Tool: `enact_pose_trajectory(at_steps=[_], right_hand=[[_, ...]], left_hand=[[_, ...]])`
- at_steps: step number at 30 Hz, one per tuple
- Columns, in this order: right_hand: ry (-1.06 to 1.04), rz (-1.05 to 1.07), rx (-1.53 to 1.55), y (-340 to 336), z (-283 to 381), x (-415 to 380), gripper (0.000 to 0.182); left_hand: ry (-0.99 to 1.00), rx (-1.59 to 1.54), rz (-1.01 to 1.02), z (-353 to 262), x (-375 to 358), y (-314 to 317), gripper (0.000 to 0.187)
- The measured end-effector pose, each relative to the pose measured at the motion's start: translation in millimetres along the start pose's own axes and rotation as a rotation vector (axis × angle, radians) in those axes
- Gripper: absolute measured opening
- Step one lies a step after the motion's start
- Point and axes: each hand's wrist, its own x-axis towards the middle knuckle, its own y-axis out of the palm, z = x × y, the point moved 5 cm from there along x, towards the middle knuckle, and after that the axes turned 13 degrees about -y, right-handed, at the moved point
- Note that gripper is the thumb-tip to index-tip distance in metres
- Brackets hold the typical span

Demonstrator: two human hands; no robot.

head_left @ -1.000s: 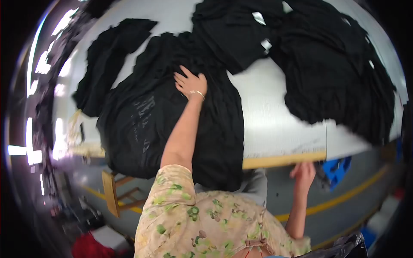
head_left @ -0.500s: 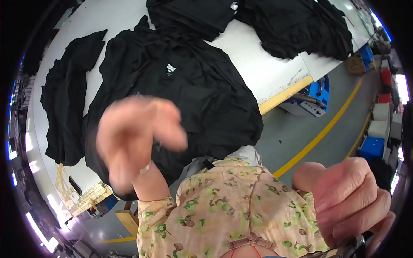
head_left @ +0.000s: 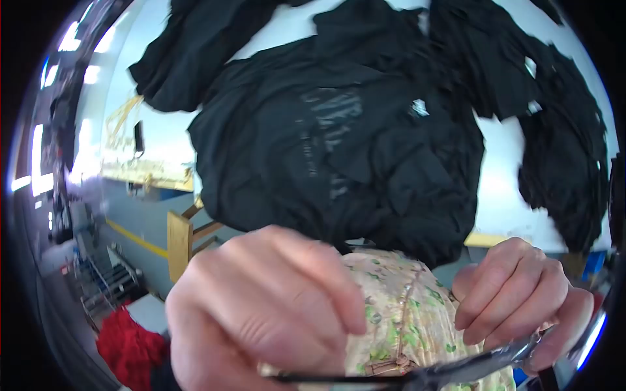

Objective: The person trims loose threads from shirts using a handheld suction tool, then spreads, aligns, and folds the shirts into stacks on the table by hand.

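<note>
My left hand point(head_left: 264, 303) is large and close to the camera, fingers curled down and slightly blurred. Whatever its fingertips may hold is hidden. On the right, my right hand point(head_left: 521, 296) is closed, its lower fingers around a dark glossy strip point(head_left: 479, 370) that runs along the bottom of the view toward my left hand. The strip is too near and blurred to name. Beyond both hands, a black T-shirt point(head_left: 261, 150) with a faded print and a small white label point(head_left: 419, 107) lies spread on a white table point(head_left: 499, 176).
More black garments lie at the upper left point(head_left: 189, 58) and in a bunch on the right point(head_left: 567, 143). A phone-like dark object point(head_left: 138, 139) rests on the table's left part. A wooden frame point(head_left: 179, 244), a red cloth heap point(head_left: 130, 348) and metal racks point(head_left: 111, 274) are at lower left.
My left hand has come from over the black shirt down close to the camera, its fingers now curled. My right hand stays at lower right. The view has turned toward the left.
</note>
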Motion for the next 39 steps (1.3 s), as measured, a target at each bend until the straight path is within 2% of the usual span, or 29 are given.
enact_pose_trajectory(at_steps=[2, 3, 4, 5, 6, 7, 8, 9, 11, 12, 13, 15, 17, 18, 20, 24, 27, 29, 32, 35, 36, 39], right_hand=[[0.072, 0.027, 0.023, 9.1, -33.9, 6.2, 0.019], [0.104, 0.042, 0.153, 11.4, -56.9, 6.3, 0.019], [0.142, 0.053, 0.280, 13.4, -80.1, 6.2, 0.022], [0.220, 0.008, 0.273, 22.8, -105.5, 5.6, 0.027], [0.297, -0.040, 0.269, 31.8, -131.2, 4.6, 0.034], [0.359, -0.141, 0.114, 40.4, -158.0, 2.0, 0.034], [0.434, -0.239, -0.032, 49.1, -184.2, -1.8, 0.035], [0.473, -0.320, -0.068, 53.0, -220.8, -11.3, 0.033], [0.629, -0.453, -0.195, 53.1, -296.1, -32.1, 0.021], [0.675, -0.336, -0.417, 52.4, -334.3, -40.3, 0.024], [0.706, -0.210, -0.628, 50.4, -373.1, -50.4, 0.028], [0.733, -0.051, -0.968, 31.9, -429.6, -88.6, 0.036], [0.628, 0.234, -1.309, 19.8, -464.5, -126.5, 0.043], [0.687, 0.343, -1.390, 17.4, -477.0, -141.7, 0.047], [0.594, 0.510, -1.586, 15.9, -493.2, -164.5, 0.047], [0.627, 0.516, -1.593, 14.8, -504.8, -172.6, 0.044], [0.677, 0.557, -1.649, 14.8, -515.9, -178.0, 0.045], [0.683, 0.583, -1.664, 11.7, -520.8, -180.7, 0.047], [0.685, 0.597, -1.675, 9.6, -523.3, -182.0, 0.048], [0.705, 0.588, -1.668, 11.7, -522.3, -179.4, 0.048], [0.705, 0.579, -1.661, 13.0, -521.1, -178.5, 0.048], [0.700, 0.557, -1.647, 15.7, -522.3, -173.6, 0.047]], left_hand=[[-0.111, 0.043, 0.035, -16.1, -9.0, -36.4, 0.019], [-0.159, 0.055, 0.040, -22.2, -13.3, -55.5, 0.022], [-0.088, 0.067, 0.042, -23.3, -18.0, -76.4, 0.023], [-0.156, 0.063, 0.083, -26.4, -21.2, -100.0, 0.025], [-0.134, 0.053, 0.013, -25.5, -37.2, -125.5, 0.029], [-0.112, 0.043, -0.056, -24.7, -53.3, -151.1, 0.035], [-0.162, -0.088, -0.263, -20.4, -69.7, -181.1, 0.037], [-0.187, -0.227, -0.474, -15.9, -88.8, -210.2, 0.040], [-0.314, -0.193, -0.655, -8.1, -126.6, -285.6, 0.040], [-0.357, -0.181, -0.785, -9.2, -147.8, -320.4, 0.033], [-0.279, -0.182, -0.929, -20.0, -164.0, -350.2, 0.025], [-0.359, 0.074, -1.125, -40.9, -216.9, -417.0, 0.025], [-0.308, 0.130, -1.362, -71.9, -266.4, -478.4, 0.024], [-0.271, 0.250, -1.418, -91.0, -290.6, -510.2, 0.023], [-0.181, 0.341, -1.607, -125.0, -344.7, -579.1, 0.021], [-0.131, 0.563, -1.891, -189.5, -443.8, -695.8, 0.020], [-0.269, 0.774, -2.028, -225.4, -508.1, -770.8, 0.021], [-0.364, 0.928, -2.151, -244.9, -520.9, -790.8, 0.026], [-0.570, 1.079, -2.148, -248.9, -562.9, -833.1, 0.031], [-0.640, 1.268, -2.231, -262.9, -549.5, -817.5, 0.036], [-0.700, 1.438, -2.219, -268.8, -546.3, -812.6, 0.041], [-0.382, 1.090, -2.059, -255.9, -515.9, -805.3, 0.035]])
